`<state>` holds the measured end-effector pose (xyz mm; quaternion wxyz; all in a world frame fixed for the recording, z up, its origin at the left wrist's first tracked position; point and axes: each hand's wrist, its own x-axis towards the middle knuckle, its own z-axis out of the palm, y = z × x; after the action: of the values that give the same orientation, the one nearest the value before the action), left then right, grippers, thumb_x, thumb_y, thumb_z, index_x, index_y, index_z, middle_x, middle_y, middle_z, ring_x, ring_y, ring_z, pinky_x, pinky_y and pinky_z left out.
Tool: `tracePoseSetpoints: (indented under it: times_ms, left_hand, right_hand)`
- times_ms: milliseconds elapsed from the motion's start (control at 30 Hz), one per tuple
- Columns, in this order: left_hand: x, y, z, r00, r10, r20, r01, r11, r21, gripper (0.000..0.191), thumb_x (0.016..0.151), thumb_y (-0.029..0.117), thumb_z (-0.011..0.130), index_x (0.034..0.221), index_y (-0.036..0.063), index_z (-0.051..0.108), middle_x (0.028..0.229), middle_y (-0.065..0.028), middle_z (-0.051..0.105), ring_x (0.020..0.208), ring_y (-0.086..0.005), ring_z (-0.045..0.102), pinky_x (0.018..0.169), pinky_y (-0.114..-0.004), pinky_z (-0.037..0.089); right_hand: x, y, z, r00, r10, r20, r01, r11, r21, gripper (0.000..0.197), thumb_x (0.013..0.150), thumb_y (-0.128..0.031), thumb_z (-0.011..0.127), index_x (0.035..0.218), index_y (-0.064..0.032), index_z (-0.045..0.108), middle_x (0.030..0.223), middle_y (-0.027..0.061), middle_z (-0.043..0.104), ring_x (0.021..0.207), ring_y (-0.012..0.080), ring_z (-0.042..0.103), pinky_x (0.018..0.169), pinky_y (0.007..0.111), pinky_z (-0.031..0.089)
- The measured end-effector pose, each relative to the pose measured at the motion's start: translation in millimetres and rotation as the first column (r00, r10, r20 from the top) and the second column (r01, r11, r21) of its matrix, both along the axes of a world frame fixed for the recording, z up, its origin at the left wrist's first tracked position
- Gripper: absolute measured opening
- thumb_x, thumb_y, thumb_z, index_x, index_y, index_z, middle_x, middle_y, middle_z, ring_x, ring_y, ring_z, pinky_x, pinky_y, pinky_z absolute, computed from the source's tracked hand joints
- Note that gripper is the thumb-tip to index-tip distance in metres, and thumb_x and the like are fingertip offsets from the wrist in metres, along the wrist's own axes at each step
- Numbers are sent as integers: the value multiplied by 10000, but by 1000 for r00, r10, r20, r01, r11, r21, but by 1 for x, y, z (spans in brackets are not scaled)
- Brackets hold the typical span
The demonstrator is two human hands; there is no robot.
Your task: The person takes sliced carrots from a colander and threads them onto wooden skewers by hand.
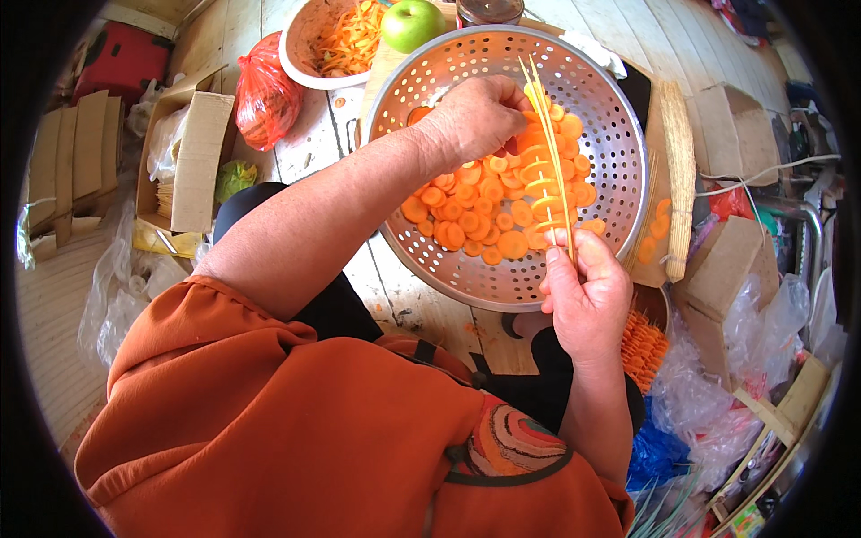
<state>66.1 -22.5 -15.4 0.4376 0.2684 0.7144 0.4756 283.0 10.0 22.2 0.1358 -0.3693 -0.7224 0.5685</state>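
Observation:
My right hand [585, 289] grips several thin wooden skewers [555, 158] by their lower ends, over the near right rim of a perforated metal colander [417, 259]. One skewer carries a spaced row of round carrot slices [546, 202]; the others beside it look bare. My left hand [481, 118] is over the colander, its fingers curled together by the upper part of the threaded row. What lies between those fingertips is hidden. Loose carrot slices [471, 215] lie in the colander under both hands.
Beyond the colander are a green apple [412, 25], a bowl of carrot strips [289, 50] and a dark-lidded jar [489, 10]. A red plastic bag [268, 97] and a cardboard box [202, 161] stand left. Right are a bundle of sticks [678, 168] and threaded carrot slices [646, 350].

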Motion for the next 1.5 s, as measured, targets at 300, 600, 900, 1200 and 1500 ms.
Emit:
tracePoseSetpoints:
  times_ms: [300, 600, 900, 1200, 1500]
  left_hand:
    - [0, 5, 4, 998, 17, 53, -18, 999, 35, 124, 816, 86, 535, 894, 7, 589, 746, -59, 616, 645, -114, 612, 612, -243, 512]
    - [-3, 1, 11, 997, 26, 66, -28, 999, 33, 168, 810, 64, 525, 969, 15, 551, 848, -57, 595, 757, -127, 604, 699, -259, 519]
    - [-14, -5, 3, 987, 22, -160, -21, 1000, 10, 219, 803, 63, 530, 1010, -7, 549, 849, -78, 603, 721, -143, 616, 665, -258, 520]
    - [31, -23, -9, 524, -757, -389, 568, 652, -503, 198, 762, 137, 570, 949, 105, 625, 870, -99, 644, 857, -258, 628, 741, -371, 496]
    - [42, -26, -15, 161, -920, -358, 582, 382, -718, 201, 781, 116, 565, 965, 110, 647, 946, -86, 642, 913, -253, 630, 702, -374, 513]
  right_hand:
    - [1, 1, 13, 999, -46, 27, 50, 983, -178, 126, 861, -51, 562, 967, 9, 592, 596, -5, 533, 478, 32, 478, 429, 193, 385]
    - [4, 10, 14, 997, -60, -52, 37, 933, -358, 152, 886, -98, 543, 984, 3, 598, 583, 15, 528, 422, 52, 463, 405, 185, 378]
    - [2, 21, 16, 960, -191, -203, 95, 909, -406, 139, 891, -80, 521, 966, 3, 605, 554, 19, 510, 384, 70, 416, 377, 182, 326]
    - [-3, 18, 19, 966, -166, -197, 76, 915, -397, 143, 890, -82, 525, 977, -3, 606, 567, 16, 513, 396, 65, 421, 381, 179, 329]
    - [-4, 16, 19, 972, -168, -162, 91, 912, -401, 140, 892, -88, 529, 976, -5, 603, 576, 15, 518, 400, 62, 427, 379, 175, 333]
